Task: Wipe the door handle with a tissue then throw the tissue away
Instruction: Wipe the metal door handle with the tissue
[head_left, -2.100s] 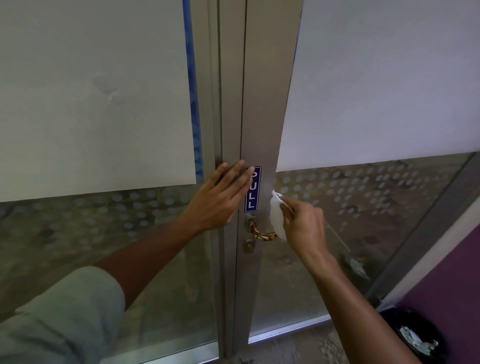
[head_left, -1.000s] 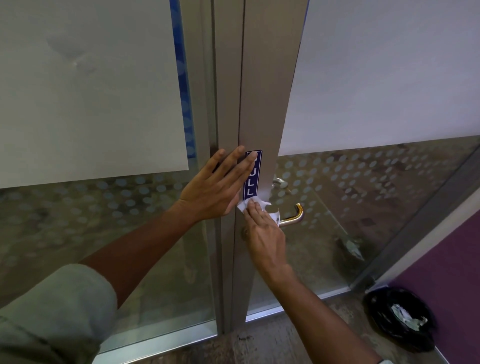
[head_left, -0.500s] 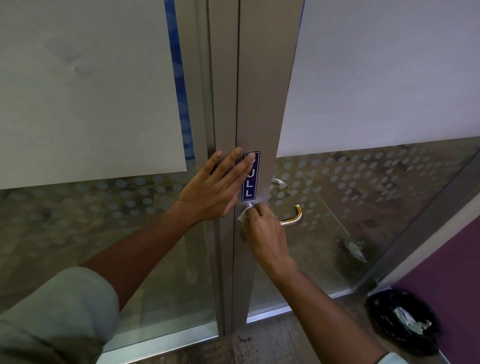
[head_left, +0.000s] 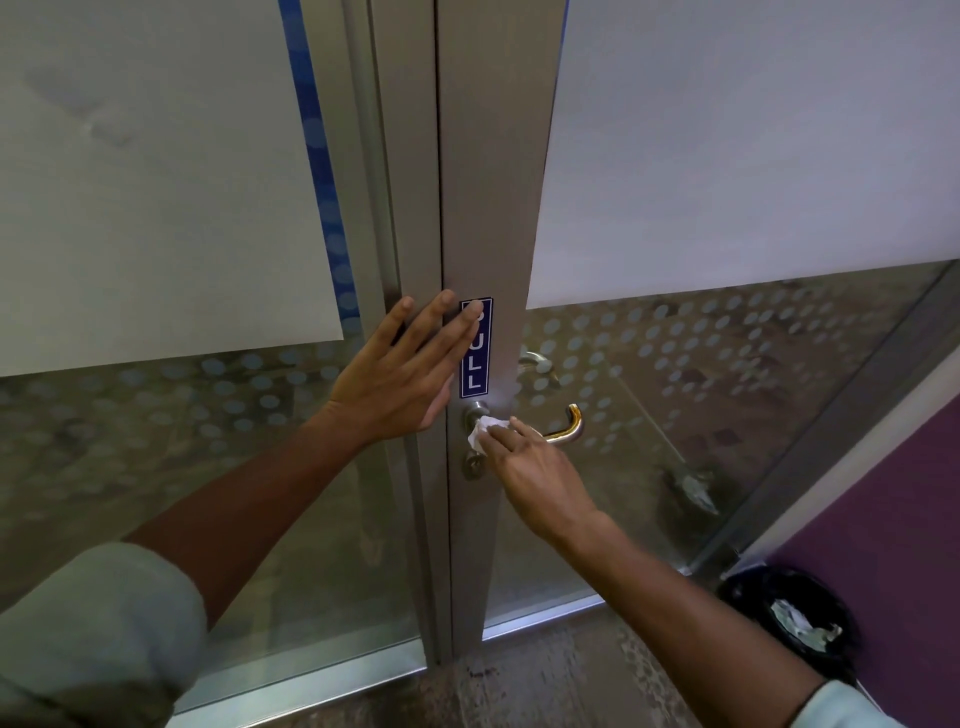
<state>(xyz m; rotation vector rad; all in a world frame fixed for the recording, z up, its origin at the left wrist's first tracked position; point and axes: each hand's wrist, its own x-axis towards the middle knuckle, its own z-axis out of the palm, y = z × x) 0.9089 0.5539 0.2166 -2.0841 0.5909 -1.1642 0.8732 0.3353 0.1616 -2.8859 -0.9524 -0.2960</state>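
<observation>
A metal lever door handle (head_left: 563, 428) sticks out to the right from the grey door frame, just below a blue PULL sticker (head_left: 476, 358). My right hand (head_left: 535, 467) pinches a small crumpled white tissue (head_left: 480, 431) and presses it against the handle's base, near the round rose. My left hand (head_left: 400, 379) lies flat against the frame with fingers spread, fingertips touching the sticker's top. A keyhole (head_left: 471, 467) sits just below the tissue.
A black-lined waste bin (head_left: 789, 618) with crumpled paper inside stands on the floor at the lower right, beside a purple wall (head_left: 893, 530). Glass panels with frosted film and dots flank the frame. A second handle (head_left: 537, 361) shows through the glass.
My right hand with the tissue has slid from the frame beside the sticker down onto the handle's base. The left hand stays flat on the frame.
</observation>
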